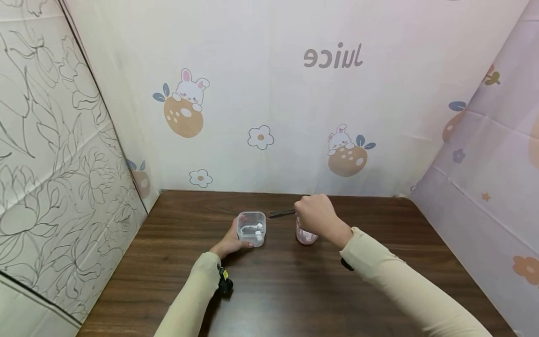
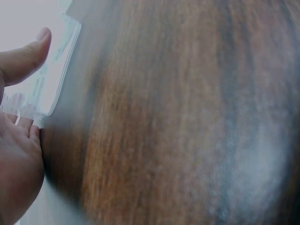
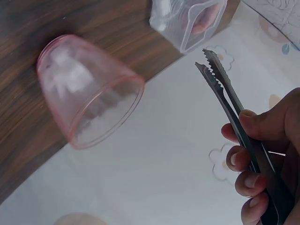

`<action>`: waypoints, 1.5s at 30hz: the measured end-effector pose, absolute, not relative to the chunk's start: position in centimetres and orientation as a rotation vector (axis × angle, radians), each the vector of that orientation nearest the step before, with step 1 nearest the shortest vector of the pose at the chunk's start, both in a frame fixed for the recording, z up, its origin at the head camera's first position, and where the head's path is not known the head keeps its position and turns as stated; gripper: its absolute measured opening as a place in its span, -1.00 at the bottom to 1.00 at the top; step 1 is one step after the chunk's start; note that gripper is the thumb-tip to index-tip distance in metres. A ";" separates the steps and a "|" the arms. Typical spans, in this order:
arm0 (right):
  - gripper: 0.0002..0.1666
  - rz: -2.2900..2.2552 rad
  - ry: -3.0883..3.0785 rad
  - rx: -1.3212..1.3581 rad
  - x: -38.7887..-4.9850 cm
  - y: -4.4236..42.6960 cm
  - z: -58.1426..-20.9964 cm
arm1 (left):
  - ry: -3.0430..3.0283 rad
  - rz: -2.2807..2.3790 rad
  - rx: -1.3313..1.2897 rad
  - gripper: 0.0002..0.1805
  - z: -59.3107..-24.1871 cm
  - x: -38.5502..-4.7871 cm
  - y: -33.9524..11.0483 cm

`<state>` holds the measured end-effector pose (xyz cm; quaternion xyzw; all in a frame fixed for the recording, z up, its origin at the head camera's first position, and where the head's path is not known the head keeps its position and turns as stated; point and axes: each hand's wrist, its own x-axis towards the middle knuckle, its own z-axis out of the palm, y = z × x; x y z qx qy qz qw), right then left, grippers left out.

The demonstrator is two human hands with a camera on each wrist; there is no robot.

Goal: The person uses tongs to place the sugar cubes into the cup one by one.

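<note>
My left hand (image 1: 229, 242) grips a clear square plastic container (image 1: 246, 218) on the table, its thumb at the near side and the fingers along the left. Several small white cubes (image 1: 258, 229) lie in it. My right hand (image 1: 317, 214) holds metal tongs (image 3: 229, 103) with serrated tips; in the right wrist view the tips are nearly together with nothing between them. The tongs point left, near the container's right side. Just below the right hand stands a pink see-through cup (image 3: 56, 93) with white pieces inside, partly hidden by that hand in the head view.
The brown wood-grain table (image 1: 286, 290) ends at a back wall covering (image 1: 269, 93) printed with rabbits, oranges and flowers. Patterned sheets hang at both sides. A small black device (image 1: 225, 283) is strapped to the left wrist.
</note>
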<state>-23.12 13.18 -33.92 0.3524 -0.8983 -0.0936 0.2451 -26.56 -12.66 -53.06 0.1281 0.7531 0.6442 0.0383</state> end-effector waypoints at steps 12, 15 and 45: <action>-0.65 -0.397 -2.554 0.984 -23.8 9.9 -35.9 | 2.305 1.971 0.401 0.13 -52.9 -26.3 -12.4; -0.69 -0.434 -2.554 0.987 -24.1 9.2 -36.4 | 2.322 1.958 0.402 0.13 -52.9 -26.3 -12.4; -0.68 -0.712 -2.543 0.929 -24.6 3.8 -37.4 | 2.238 1.983 0.475 0.09 -49.9 -24.8 -12.9</action>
